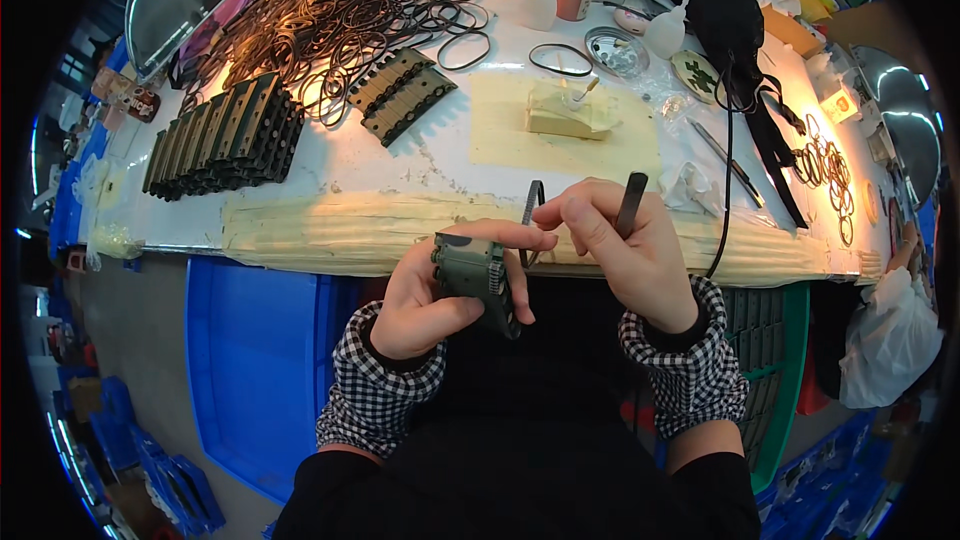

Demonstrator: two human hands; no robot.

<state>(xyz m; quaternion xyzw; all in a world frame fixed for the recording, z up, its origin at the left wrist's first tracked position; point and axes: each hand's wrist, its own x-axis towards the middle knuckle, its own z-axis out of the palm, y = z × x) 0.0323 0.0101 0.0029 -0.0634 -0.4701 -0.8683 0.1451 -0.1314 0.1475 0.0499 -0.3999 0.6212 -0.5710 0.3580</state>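
My left hand [408, 312] is closed around a dark green plastic model part [468, 262] with small wheels along its side, which looks like a toy tank chassis. Between my hands stands a thin black ribbed track loop [529, 215]. The fingertips of my right hand [640, 265] pinch at its edge, and my left index finger reaches over to it. A dark flat handle [632, 205], like the end of tweezers, sticks up out of my right hand; its tip is hidden.
Several similar green parts [225, 135] stand in rows at the left, with more [400, 95] beside them. Behind lies a heap of black loops [310, 15]. A yellowish block [570, 112], a pen-like tool [728, 162] and a squeeze bottle [537, 2] are on the table. Below sits a blue tray [255, 360].
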